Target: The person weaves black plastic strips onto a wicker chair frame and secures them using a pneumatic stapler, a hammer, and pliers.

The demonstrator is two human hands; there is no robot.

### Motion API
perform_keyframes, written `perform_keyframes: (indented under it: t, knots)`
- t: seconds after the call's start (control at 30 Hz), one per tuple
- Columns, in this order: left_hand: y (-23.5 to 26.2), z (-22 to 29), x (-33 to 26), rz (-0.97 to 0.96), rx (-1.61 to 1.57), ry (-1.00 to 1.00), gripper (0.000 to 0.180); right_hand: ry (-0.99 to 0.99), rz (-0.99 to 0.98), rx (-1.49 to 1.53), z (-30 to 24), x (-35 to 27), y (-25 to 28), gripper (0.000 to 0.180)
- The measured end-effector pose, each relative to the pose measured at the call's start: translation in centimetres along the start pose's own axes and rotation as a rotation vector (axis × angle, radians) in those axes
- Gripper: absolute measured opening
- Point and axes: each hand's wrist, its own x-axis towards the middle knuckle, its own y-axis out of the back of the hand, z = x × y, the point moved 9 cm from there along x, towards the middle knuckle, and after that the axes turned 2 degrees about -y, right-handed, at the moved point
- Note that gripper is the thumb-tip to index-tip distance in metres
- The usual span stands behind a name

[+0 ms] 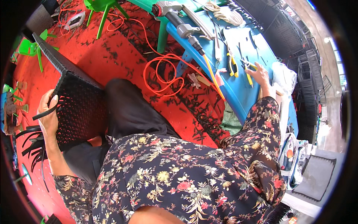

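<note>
On the left, my left hand (49, 114) is closed on the edge of a black woven rattan piece (80, 108), which rests against my legs. Loose black strips (35, 143) stick out from its edge below the hand. At the right, my right hand (260, 74) is over the blue table (238, 95), thumb and fingers closed about the handle of yellow-handled pliers (249, 78). Beside them lies a second pair of yellow-and-black pliers (232, 65). A slim pointed tool (217, 48) lies further left on the table.
A pneumatic tool (179, 26) with an orange hose (210, 71) lies at the table's far left edge, near work gloves (225, 14). The hose coils over the red floor (123, 61), among black scraps. Green stools (102, 7) stand beyond. A clear plastic bag (284, 76) is by my right hand.
</note>
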Motion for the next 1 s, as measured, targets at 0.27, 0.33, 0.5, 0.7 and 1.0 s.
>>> perform_keyframes:
  t: [0.27, 0.33, 0.5, 0.7, 1.0]
  knots:
    - [-0.8, -0.1, 0.3, -0.047, -0.033, 0.051, 0.023, 0.057, 0.099, 0.296, -9.6, -1.7, 2.8, 0.061]
    - [-0.5, -0.4, 0.6, -0.046, -0.027, 0.048, 0.023, 0.062, 0.062, 0.303, -12.4, -2.4, 2.8, 0.062]
    - [-0.4, 0.1, 0.5, -0.018, 0.023, -0.009, 0.023, 0.033, 0.109, 0.28, -12.1, -1.5, 1.2, 0.064]
    - [-0.1, 2.1, -0.2, 0.006, 0.093, -0.058, 0.02, -0.021, 0.191, 0.368, -8.0, -0.2, 1.3, 0.054]
    - [0.8, 4.1, -0.6, 0.07, 0.164, -0.097, 0.019, 0.338, 0.03, 0.37, -29.0, -2.0, 5.8, 0.076]
